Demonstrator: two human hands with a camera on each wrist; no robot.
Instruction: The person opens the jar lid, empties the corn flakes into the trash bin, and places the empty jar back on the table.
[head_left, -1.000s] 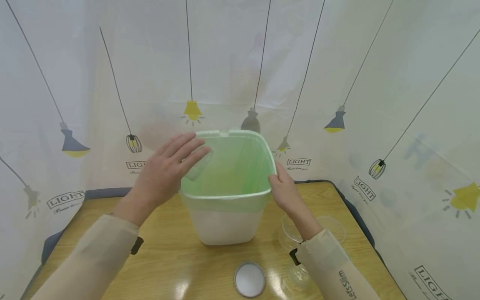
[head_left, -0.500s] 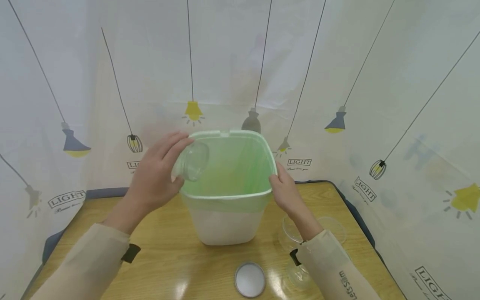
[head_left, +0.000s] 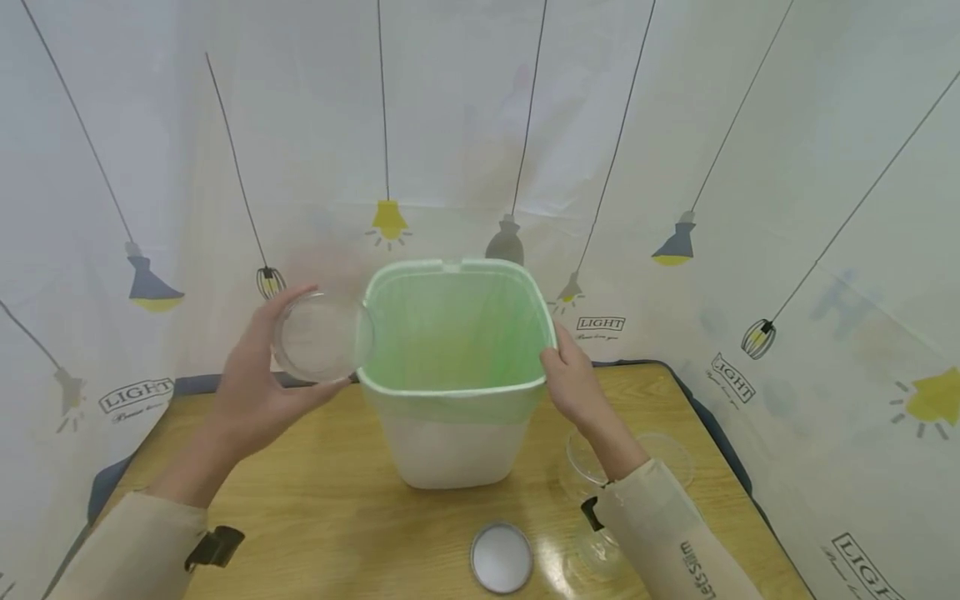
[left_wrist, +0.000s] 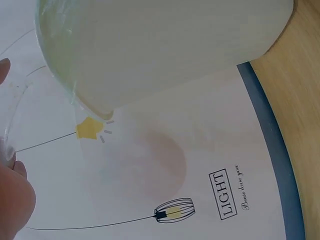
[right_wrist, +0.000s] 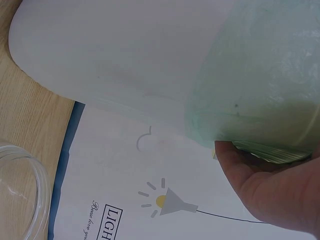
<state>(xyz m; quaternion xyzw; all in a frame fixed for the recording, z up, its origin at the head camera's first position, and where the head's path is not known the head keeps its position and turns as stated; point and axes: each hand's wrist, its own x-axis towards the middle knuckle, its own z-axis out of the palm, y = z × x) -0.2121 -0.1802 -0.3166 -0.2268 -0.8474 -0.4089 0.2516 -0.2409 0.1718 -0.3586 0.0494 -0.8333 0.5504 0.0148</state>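
My left hand (head_left: pixel 251 387) holds a clear round jar (head_left: pixel 322 337) between thumb and spread fingers, its round end facing me, just left of the bin's rim. The white bin (head_left: pixel 453 454), lined with a thin green bag (head_left: pixel 465 333), stands upright on the table. My right hand (head_left: pixel 572 383) grips the bin's right rim, thumb on the near side, over the bag's folded edge. In the left wrist view only the thumb (left_wrist: pixel 17 205), a fingertip and part of the see-through jar show at the left edge. Residue tints the bag's inside yellowish.
A round silver lid (head_left: pixel 502 557) lies on the wooden table (head_left: pixel 330 517) in front of the bin. Several clear round containers (head_left: pixel 600 550) stand partly hidden under my right forearm; one clear container (right_wrist: pixel 22 195) also shows in the right wrist view. Lamp-printed sheets wall the table in.
My left hand has drawn the jar leftward from over the bin's opening to outside its left rim, turning its round end toward me. The right hand stays on the rim.
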